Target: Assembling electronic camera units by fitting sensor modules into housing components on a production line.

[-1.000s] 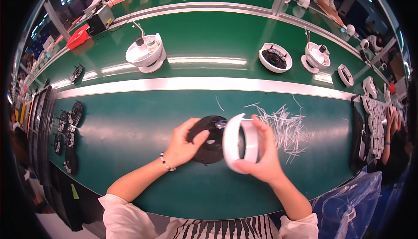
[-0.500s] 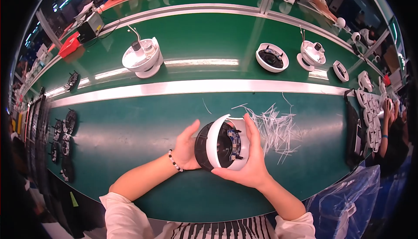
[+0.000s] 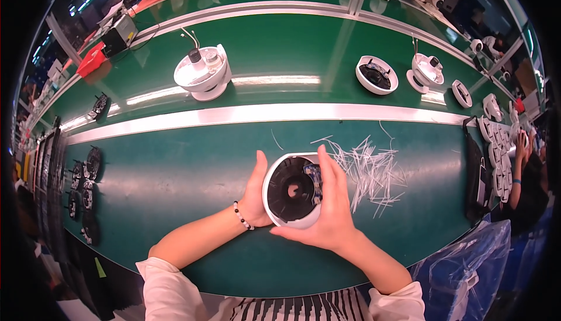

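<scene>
Between my two hands is a round white plastic housing [image 3: 280, 218] above the green bench. A black disc with a hole in its middle [image 3: 289, 204] sits inside its rim. A small blue circuit board [image 3: 314, 180] shows at the disc's right side, partly covered by fingers. My left hand [image 3: 255, 195] holds the housing's left side, thumb raised and fingers hidden behind it. Wrapped round the right side is my right hand [image 3: 332, 210], its thumb along the lower rim and its fingers over the upper right edge.
A heap of thin white strips [image 3: 371, 175] lies right of my hands. Black round parts [image 3: 87, 195] stand at the left. Beyond the metal rail [image 3: 234, 115], a belt carries white housings [image 3: 201, 75]. A black tray [image 3: 476, 175] and a co-worker's arm [image 3: 517, 180] are at the right.
The white housing has turned in my hands, so the black disc's face now shows round. Both hands have shifted with it. The housings on the belt have moved right.
</scene>
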